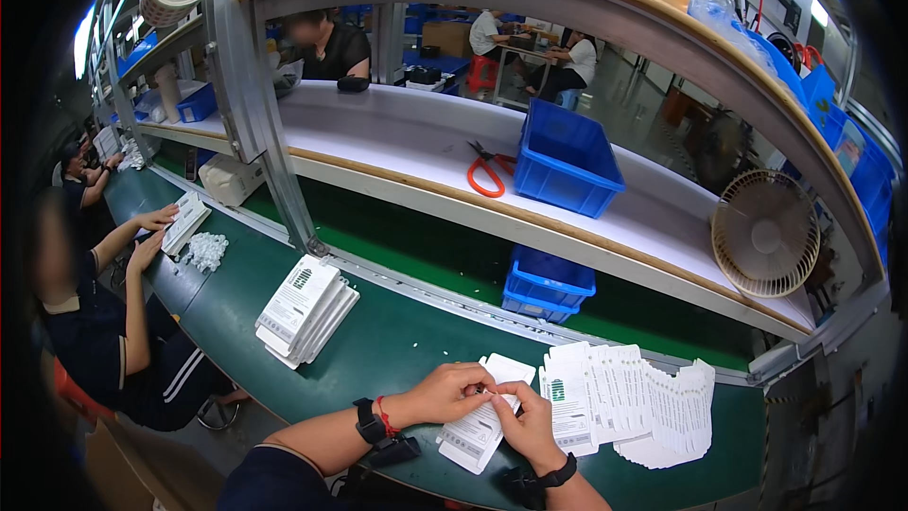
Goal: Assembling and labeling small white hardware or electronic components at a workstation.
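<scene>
Near, centre of green surface (383, 350): flat white carton (469, 445), directly beneath left hand (448, 395) and right hand (526, 421), partly covered by both. Both hands narrow, fingertips drawn together over the carton; cannot tell of any small piece pinched between. Just right of right hand: overlapping white cartons (605, 396), fanned in a row. Farther left, well apart from both hands: stacked cartons (301, 308). Far side, on white shelf (397, 147): blue bin (572, 180), red-handled pliers (487, 157) just left of it.
</scene>
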Available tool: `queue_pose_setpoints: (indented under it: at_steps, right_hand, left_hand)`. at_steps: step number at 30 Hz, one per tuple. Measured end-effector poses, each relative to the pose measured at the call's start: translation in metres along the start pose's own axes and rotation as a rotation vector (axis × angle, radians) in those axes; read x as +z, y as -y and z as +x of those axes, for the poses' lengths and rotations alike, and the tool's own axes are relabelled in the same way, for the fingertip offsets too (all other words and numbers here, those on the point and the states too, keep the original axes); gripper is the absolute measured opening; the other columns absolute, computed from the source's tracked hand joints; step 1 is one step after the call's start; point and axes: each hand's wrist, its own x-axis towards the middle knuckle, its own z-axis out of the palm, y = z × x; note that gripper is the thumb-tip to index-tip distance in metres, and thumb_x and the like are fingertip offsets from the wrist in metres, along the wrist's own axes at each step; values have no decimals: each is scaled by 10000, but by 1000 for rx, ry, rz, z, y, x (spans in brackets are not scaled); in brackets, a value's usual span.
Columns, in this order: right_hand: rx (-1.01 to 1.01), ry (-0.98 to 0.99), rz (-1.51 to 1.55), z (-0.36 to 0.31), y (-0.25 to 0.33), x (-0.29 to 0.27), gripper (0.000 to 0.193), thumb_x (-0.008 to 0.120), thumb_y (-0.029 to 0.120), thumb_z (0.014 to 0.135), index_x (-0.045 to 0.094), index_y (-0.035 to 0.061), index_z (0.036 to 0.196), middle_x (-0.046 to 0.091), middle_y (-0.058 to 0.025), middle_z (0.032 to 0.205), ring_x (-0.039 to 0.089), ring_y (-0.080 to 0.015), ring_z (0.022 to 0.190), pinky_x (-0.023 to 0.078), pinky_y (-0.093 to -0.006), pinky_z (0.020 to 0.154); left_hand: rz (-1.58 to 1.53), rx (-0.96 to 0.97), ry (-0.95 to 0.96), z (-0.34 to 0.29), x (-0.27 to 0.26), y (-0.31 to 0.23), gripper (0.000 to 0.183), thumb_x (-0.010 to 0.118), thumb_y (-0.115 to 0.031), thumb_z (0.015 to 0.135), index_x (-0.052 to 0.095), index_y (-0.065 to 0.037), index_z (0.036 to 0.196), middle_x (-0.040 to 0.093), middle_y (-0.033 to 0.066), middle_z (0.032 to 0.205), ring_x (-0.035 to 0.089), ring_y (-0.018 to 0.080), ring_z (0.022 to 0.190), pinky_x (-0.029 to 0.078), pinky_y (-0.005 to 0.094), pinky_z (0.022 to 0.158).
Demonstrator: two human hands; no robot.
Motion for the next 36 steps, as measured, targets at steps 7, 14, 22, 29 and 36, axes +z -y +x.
queue_pose_setpoints:
  at_steps: [7,14,22,29,36]
  right_hand:
    - [-50,-15,15,6,3,4,92,616,84,846,639,20,908,661,-115,783,633,-168,679,471,-267,583]
    - [12,-17,23,1,5,0,108,601,83,852,619,-22,871,634,-101,769,562,-127,695,441,-265,629]
    - [-31,-23,32,0,-10,3,127,566,104,881,570,-13,832,587,-59,741,491,-105,678,396,-245,603]
    - [-39,-20,14,2,-15,4,137,553,117,894,550,0,824,555,-40,713,462,-95,653,374,-248,570]
    - [-26,-10,12,1,-10,4,156,561,135,901,553,2,819,560,-41,715,467,-93,652,376,-247,567]
  left_hand:
    - [22,40,-61,-2,-2,2,146,647,-91,795,636,-32,928,578,73,770,533,165,611,441,287,550]
    - [-48,38,-61,0,5,2,121,615,-77,795,605,-28,905,559,89,742,540,215,626,441,326,569]
    - [-31,77,-66,-1,5,0,106,614,-60,773,599,-35,875,566,74,748,521,213,614,424,336,580]
    - [-49,91,-60,1,6,4,137,638,-64,748,597,-28,873,585,77,761,524,222,608,418,337,564]
    - [-61,95,-51,0,6,3,122,642,-108,783,594,-25,859,583,85,756,517,219,598,411,333,548]
